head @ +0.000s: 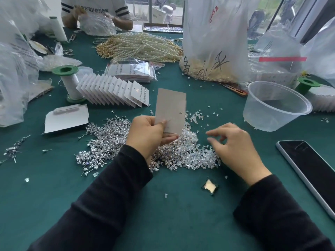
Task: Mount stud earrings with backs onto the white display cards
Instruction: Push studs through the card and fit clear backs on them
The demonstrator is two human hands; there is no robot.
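While left hand [145,133] pinches card [172,105] by lower edge, right hand [233,144] hovers over clear backs [199,153], fingers bent, blurred; any pinch unclear.

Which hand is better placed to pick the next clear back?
Right. The right hand hovers by the pile of clear backs, looks empty, fingers pointing at it. The left hand is busy gripping the card upright.

A dark green cloth-covered tabletop [177,211] fills the view. At 12 o'clock, large glass windows [139,9] admit pale daylight. A dark metal window frame [316,17] slants at 2 o'clock.
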